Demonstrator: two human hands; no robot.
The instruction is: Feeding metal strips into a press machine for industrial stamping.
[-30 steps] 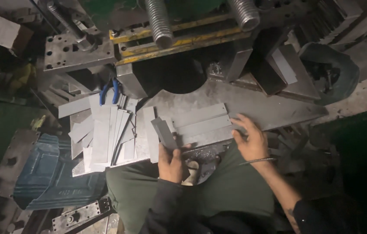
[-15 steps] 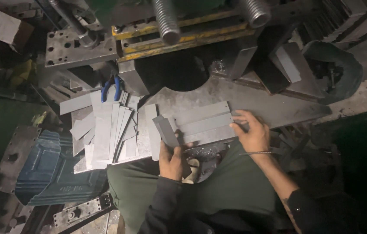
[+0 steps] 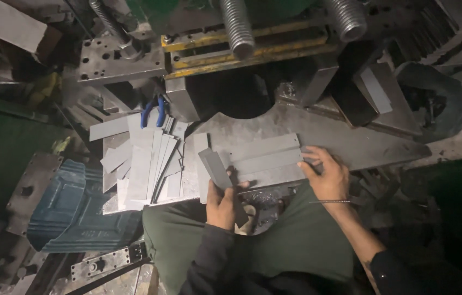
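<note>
Grey flat metal strips [image 3: 266, 161] lie stacked on the grey steel press table [image 3: 351, 142], long axes running left-right — right hand [image 3: 326, 175] rests on their right ends, fingers spread flat, not clamped. Fanned pile of loose grey metal strips [image 3: 143, 164] sits well to the left, blue-handled pliers [image 3: 151, 112] at its top edge. Left hand [image 3: 222, 202] is closed on one narrow grey metal strip [image 3: 214, 168], angled up-left, just beside the stack's left end.

Grey metal strip [image 3: 215, 168] in left hand [image 3: 221, 205]. Pale grey strips [image 3: 143, 164] fanned at desk's left edge. Blue-handled pliers [image 3: 151, 111] behind. Yellow-edged press frame [image 3: 242, 52]. Olive green trousers [image 3: 296, 240]. Blue-grey casing [image 3: 72, 207].
</note>
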